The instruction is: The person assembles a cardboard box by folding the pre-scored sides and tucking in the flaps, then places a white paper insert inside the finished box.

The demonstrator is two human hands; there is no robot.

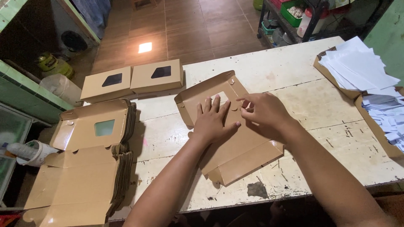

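Here, box blank (235, 147) lies under both hands (212, 120).

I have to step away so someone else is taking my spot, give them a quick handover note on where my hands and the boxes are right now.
Left hand: flat, palm down on the unfolded windowed box blank, pressing it to the white table.
Right hand: fingertips pinching at the blank beside its window cutout.
Done: two folded window boxes sit at the table's far left edge.
Left: this blank is mostly flat, only some edge flaps raised; a stack of flat blanks waits at left. White paper sheets lie at right.
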